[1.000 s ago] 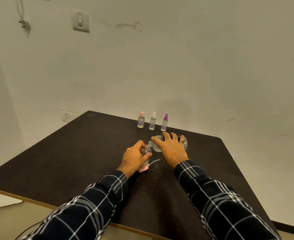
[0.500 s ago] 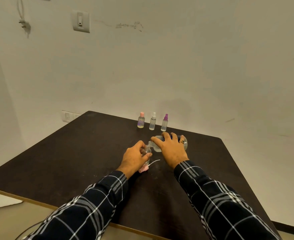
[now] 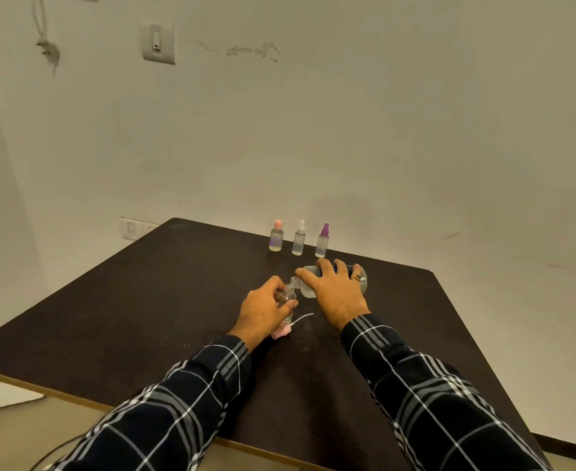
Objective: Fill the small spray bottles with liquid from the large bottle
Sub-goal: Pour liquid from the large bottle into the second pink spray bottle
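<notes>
A scrap of paper (image 3: 11, 396) lies on the floor at the far left, below the edge of the dark surface (image 3: 144, 300). A socket (image 3: 132, 228) sits on the wall just behind the surface's back left corner, and a switch (image 3: 158, 43) is higher up.

Near the middle of the surface, the left hand (image 3: 263, 312) curls its fingers and thumb round the open bottle (image 3: 287, 295), holding it about upright. Just in front of that hand a pink spray head (image 3: 281, 332) lies on the surface, its thin tube pointing right.

At the back edge stand three capped small bottles in a row, upright and apart: the pink-capped bottle (image 3: 276, 236), the white-capped bottle (image 3: 299, 239) and the purple-capped bottle (image 3: 322, 242).

The large bottle (image 3: 308, 289) is tipped onto its side, with its neck at the open bottle's mouth. The right hand (image 3: 336, 290) grips it from above, fingers spread over its body, with a ring (image 3: 357, 277) on one finger. Whether liquid is flowing cannot be told.
</notes>
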